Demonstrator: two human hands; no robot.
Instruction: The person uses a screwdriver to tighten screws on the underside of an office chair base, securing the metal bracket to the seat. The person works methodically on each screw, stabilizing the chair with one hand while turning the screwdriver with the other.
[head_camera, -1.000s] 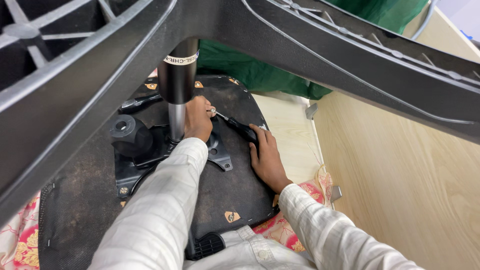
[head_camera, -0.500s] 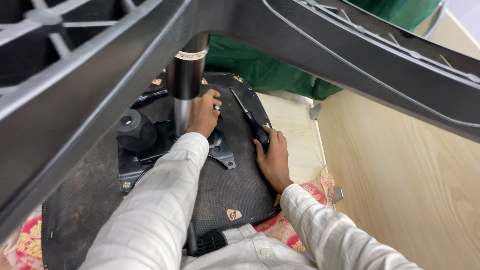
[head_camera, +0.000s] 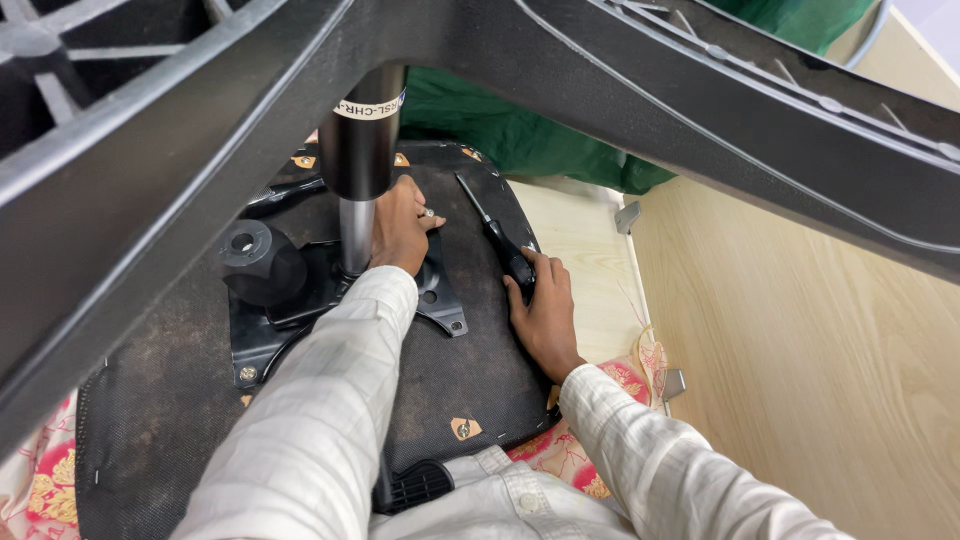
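An office chair lies upside down, its black seat underside (head_camera: 450, 370) facing up, and the chrome gas-lift column (head_camera: 356, 235) rises from the middle of that underside into the black star base (head_camera: 620, 80) that spreads across the top of the view. The left hand (head_camera: 400, 228) is just beside the column on its right, fingers curled and pressed against the foot of it, a ring showing on one finger; whether it actually clasps the column cannot be told. At the column's foot sits the black metal mounting plate (head_camera: 440, 300), bolted to the seat underside, with a round black knob (head_camera: 250, 262) on the column's left. Further right of the column, the right hand (head_camera: 540, 310) is wrapped around the black handle of a screwdriver (head_camera: 495, 238), whose thin shaft lies flat on the seat underside, pointing away from the person. Right of the seat, well apart from the column, stands a pale wooden panel (head_camera: 800, 350), and green cloth (head_camera: 500, 130) lies behind the column.
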